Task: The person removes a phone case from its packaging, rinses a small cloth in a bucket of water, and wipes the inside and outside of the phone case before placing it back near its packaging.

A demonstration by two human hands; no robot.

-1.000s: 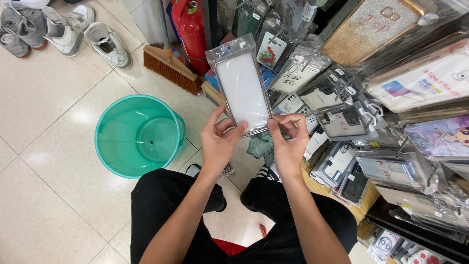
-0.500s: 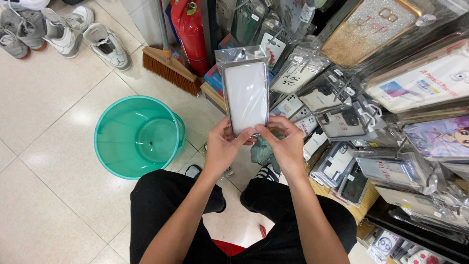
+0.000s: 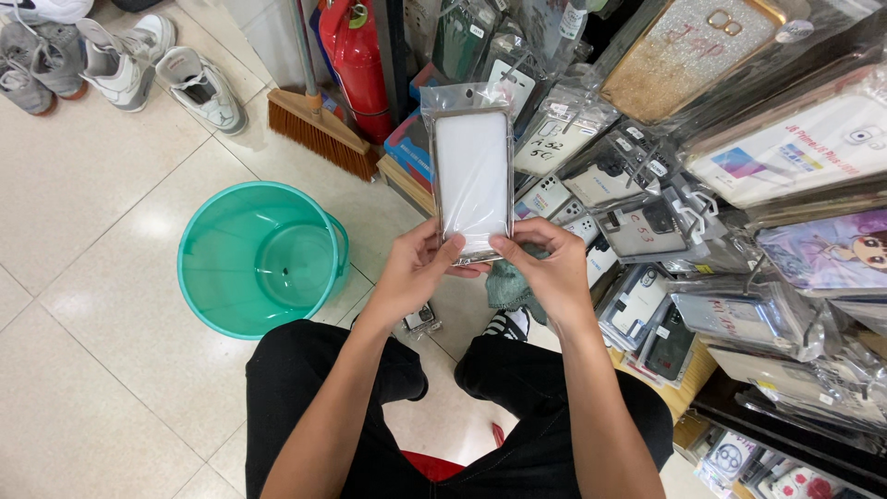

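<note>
The fingers (image 3: 455,244) of the left hand (image 3: 413,277) pinch the lower left corner of a clear plastic sleeve holding a white, rounded-rectangular phone case (image 3: 472,176), thumb on the front and the other fingers curled behind. The right hand (image 3: 550,270) mirrors it on the lower right corner, thumb tip pressed to the sleeve's bottom edge, so both hands are closed on the packet and neither is spread wide. The packet stands upright in the air above the person's knees, its hang-tab end pointing away from the body, in front of the crowded display.

To handle it well, I would judge that the grip should stay at the bottom corners only, light enough not to crease the film. Keeping both thumbs level holds the sleeve flat and square to the eye.

Just right of the hands, rows of bagged phone cases (image 3: 647,222) hang overlapping on a rack, some white, some grey, one glittery gold near the top. Below and left of the hands a teal plastic bucket (image 3: 261,259) sits on the cream tiled floor (image 3: 92,240). Further off stand a straw-bristled broom (image 3: 319,129), a red fire extinguisher (image 3: 356,55) and grey-and-white sneakers (image 3: 120,60).
</note>
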